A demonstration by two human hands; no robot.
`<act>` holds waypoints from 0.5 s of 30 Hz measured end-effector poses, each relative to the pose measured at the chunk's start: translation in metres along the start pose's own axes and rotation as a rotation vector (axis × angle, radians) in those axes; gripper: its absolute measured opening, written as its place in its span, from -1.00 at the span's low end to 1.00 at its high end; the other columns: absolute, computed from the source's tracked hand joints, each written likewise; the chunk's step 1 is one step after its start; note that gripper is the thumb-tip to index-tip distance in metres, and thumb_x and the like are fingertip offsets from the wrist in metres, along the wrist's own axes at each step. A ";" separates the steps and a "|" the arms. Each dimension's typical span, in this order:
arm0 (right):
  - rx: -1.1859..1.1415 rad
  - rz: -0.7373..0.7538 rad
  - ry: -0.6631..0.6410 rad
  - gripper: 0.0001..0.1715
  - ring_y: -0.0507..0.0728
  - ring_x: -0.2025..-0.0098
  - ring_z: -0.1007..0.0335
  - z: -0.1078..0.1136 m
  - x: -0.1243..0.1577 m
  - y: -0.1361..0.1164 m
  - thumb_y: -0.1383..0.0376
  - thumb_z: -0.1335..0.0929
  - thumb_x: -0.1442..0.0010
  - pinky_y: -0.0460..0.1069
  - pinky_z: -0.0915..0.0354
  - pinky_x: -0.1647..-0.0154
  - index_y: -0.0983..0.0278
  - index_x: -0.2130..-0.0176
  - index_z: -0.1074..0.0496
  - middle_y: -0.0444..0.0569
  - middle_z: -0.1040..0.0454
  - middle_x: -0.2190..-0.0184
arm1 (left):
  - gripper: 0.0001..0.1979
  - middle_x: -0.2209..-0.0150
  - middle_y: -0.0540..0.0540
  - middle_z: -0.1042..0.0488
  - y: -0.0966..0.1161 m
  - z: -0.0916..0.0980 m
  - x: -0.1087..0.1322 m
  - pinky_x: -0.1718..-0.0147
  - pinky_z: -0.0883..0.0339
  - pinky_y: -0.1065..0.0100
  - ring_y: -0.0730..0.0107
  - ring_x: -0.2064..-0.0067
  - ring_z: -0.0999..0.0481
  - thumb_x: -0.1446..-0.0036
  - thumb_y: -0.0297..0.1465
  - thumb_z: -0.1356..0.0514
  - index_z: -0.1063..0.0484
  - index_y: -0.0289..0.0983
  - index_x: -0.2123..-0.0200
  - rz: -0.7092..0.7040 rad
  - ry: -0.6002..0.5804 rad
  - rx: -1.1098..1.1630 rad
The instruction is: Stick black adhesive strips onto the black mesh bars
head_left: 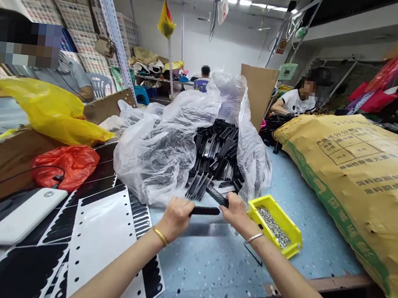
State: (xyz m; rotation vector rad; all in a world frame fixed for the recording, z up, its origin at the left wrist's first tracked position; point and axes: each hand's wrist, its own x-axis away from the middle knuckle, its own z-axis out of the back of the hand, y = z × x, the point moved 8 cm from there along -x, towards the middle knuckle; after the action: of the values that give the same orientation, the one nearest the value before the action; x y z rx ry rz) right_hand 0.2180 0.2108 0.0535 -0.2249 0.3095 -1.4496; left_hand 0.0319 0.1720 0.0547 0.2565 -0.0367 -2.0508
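The left hand (174,218) closes around one black plastic strip (205,211), and the right hand (235,213) closes around a second black strip (217,196), both just above one speckled blue table (207,273). Beside the right hand is one yellow tray (291,239) with many small metal pieces (272,227). Farther, one clear plastic bag (155,163) holds many black strips (216,151), and one big woven sack (359,185) lies to the right.

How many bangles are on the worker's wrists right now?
2: a gold bangle on the wrist of the left hand, and a thin silver bangle on the wrist of the right hand. Others could be hidden on the wrists' far sides.
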 end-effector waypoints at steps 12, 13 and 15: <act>-0.074 0.166 -0.154 -0.52 0.24 0.12 -0.45 -0.026 0.068 0.001 0.38 -0.47 0.06 0.04 -0.29 0.09 0.35 0.08 -0.48 0.13 -0.55 0.16 | -0.72 0.27 -0.16 -0.55 0.010 -0.019 0.052 0.14 -0.20 0.16 0.10 0.17 -0.49 -0.03 -0.30 -0.29 -0.51 -0.25 0.17 0.030 -0.234 0.126; -0.068 0.170 -0.161 -0.46 0.26 0.09 -0.44 -0.021 0.069 0.003 0.37 -0.48 0.06 0.05 -0.28 0.05 0.36 0.04 -0.47 0.16 -0.54 0.13 | -0.70 0.26 -0.16 -0.55 0.009 -0.017 0.053 0.12 -0.20 0.15 0.09 0.16 -0.50 -0.01 -0.31 -0.29 -0.51 -0.26 0.15 0.031 -0.236 0.141; -0.061 0.161 -0.168 -0.44 0.26 0.09 -0.44 -0.011 0.071 0.011 0.36 -0.47 0.04 0.06 -0.29 0.05 0.38 0.00 -0.47 0.16 -0.53 0.12 | -0.64 0.21 -0.17 -0.57 0.003 -0.011 0.057 0.09 -0.22 0.15 0.08 0.12 -0.51 0.02 -0.33 -0.31 -0.50 -0.26 0.10 0.061 -0.215 0.186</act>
State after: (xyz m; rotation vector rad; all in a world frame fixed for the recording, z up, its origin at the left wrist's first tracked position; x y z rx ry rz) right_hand 0.2313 0.1419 0.0348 -0.3605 0.2296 -1.2545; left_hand 0.0103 0.1215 0.0352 0.1469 -0.3648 -2.0082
